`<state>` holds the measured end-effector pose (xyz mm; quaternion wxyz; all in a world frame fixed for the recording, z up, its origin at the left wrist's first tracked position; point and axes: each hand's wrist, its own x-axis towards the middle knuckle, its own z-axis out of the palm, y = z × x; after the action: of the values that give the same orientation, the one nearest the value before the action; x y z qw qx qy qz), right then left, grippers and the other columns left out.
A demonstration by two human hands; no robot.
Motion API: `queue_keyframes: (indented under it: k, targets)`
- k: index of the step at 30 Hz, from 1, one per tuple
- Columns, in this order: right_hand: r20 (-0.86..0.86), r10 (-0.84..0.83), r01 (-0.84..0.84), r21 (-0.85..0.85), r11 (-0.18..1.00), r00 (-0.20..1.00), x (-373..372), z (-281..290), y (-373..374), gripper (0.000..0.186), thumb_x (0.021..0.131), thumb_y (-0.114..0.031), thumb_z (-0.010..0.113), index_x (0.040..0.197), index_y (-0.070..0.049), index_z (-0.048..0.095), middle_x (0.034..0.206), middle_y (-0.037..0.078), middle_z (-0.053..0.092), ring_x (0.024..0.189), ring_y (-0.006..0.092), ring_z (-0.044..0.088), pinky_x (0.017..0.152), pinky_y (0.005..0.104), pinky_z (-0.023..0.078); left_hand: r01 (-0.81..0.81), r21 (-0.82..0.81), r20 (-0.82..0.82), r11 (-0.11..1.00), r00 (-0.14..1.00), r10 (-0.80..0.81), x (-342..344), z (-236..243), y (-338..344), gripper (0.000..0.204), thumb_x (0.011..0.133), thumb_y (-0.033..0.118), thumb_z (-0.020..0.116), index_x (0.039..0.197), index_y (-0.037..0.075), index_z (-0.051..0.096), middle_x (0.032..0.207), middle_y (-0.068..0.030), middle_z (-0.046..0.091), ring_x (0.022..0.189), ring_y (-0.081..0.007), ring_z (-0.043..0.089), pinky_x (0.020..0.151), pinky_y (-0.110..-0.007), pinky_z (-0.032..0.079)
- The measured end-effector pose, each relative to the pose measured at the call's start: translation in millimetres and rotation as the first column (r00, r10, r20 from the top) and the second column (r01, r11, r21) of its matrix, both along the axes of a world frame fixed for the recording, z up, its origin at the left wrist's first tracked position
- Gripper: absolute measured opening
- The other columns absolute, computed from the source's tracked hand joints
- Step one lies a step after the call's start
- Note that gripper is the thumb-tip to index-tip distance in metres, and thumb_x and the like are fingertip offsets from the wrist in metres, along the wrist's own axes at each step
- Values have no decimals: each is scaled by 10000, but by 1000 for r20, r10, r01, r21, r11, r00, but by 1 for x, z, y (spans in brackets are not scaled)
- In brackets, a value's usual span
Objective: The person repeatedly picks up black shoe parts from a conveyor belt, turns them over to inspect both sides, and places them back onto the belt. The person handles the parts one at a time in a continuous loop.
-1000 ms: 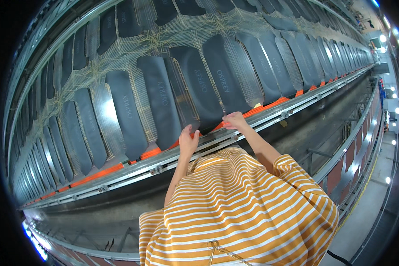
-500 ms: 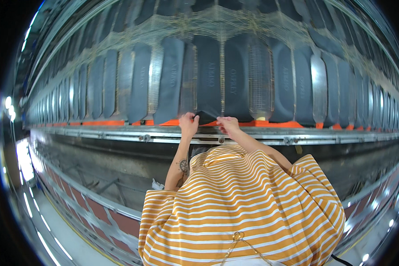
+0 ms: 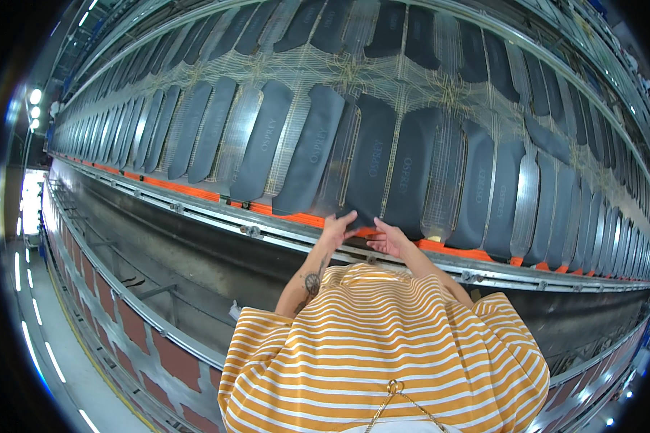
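My left hand [image 3: 337, 230] is at the near end of a dark grey cut panel [image 3: 370, 148], its thumb and fingers apart and nothing visible between them. Just right of it, my right hand [image 3: 388, 239] is by the near end of the neighbouring dark grey panel [image 3: 414, 162]. Its fingers are also spread, with nothing visible in them. Both panels lie flat and narrow toward me. Under the hands runs an orange strip [image 3: 296, 217] along the table's near edge.
Several more dark grey panels [image 3: 267, 137] lie in two long rows, with clear, line-marked sheet [image 3: 445, 169] between them. A metal rail [image 3: 217, 222] edges the table. Below it is a dark trough [image 3: 180, 249], and a red-brown panelled barrier [image 3: 130, 321] stands at the left.
My view has turned, so the table now slants down to the right. Fingers that were pinched at the panel ends, with a thin clear film between the hands, are now spread.
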<state>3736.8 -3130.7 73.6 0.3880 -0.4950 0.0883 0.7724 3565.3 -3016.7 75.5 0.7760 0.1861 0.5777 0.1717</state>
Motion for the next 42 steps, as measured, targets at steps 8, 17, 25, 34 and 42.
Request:
queue_keyframes:
  k: [8,17,25,34,42]
  targets:
    - [-110,-321,306,-131,943,941,8,-20,34,481,922,-479,606,1006,-6,591,893,98,667,753,219,671,625,298,576,-32,-23,181,999,983,36,11,28,7,208,920,43,627,1080,-83,585,1004,-183,676,859,-272,707,684,-305,626]
    - [391,-408,268,365,892,825,69,115,157,190,937,-232,640,914,-44,659,841,58,654,641,190,623,533,345,539,-188,165,356,968,927,120,61,179,79,328,892,26,669,1124,-111,482,995,-180,651,836,-277,705,674,-344,637]
    - [104,-549,351,668,656,829,95,299,163,728,915,-615,523,1274,18,549,1209,152,630,1085,249,620,911,419,507,3,494,321,870,929,-185,48,339,68,225,917,97,660,1067,-68,629,974,-99,670,835,-162,663,687,-348,636]
    - [-130,-500,474,580,662,856,200,140,211,680,914,-519,585,1312,30,525,1240,178,618,1096,303,633,955,426,521,341,333,72,879,920,-384,-25,175,20,231,903,54,660,1074,-90,602,962,-101,673,826,-162,662,691,-321,631]
    - [414,-282,121,374,919,866,197,61,307,915,767,-66,811,1408,163,199,1232,289,545,1054,316,640,852,451,570,244,241,129,939,951,-280,-25,36,36,214,944,49,588,1120,-73,580,968,-124,675,801,-227,690,706,-339,626]
